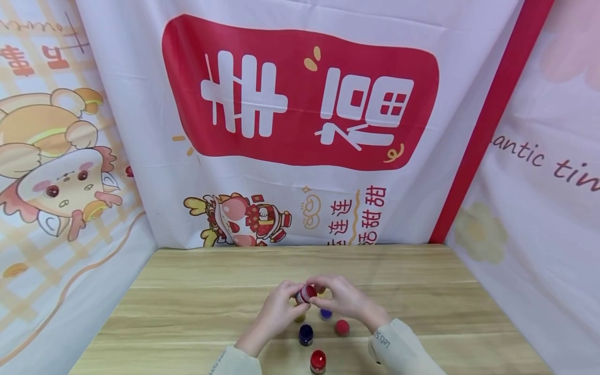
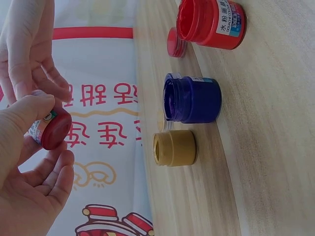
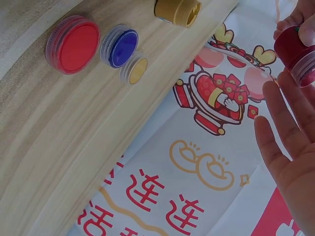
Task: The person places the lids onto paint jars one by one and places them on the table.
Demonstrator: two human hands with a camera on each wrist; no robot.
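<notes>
Above the wooden table, both hands meet at a small dark red paint jar (image 1: 305, 295). My left hand (image 1: 277, 308) grips its body between thumb and fingers; in the left wrist view the jar's base (image 2: 58, 132) points down and outward, tilted. From the other side, my right hand (image 1: 346, 299) pinches the jar at its lid end (image 3: 306, 70). Below the hands stand an uncapped gold paint jar (image 2: 177, 148), an uncapped blue jar (image 2: 199, 100) and an uncapped red jar (image 2: 216, 23).
To the right of the jars lie a red lid (image 3: 78, 47), a blue lid (image 3: 123, 48) and a smaller gold lid (image 3: 138, 71). The wooden table (image 1: 197, 291) ends at a printed cloth backdrop (image 1: 300, 208), with cloth walls at both sides.
</notes>
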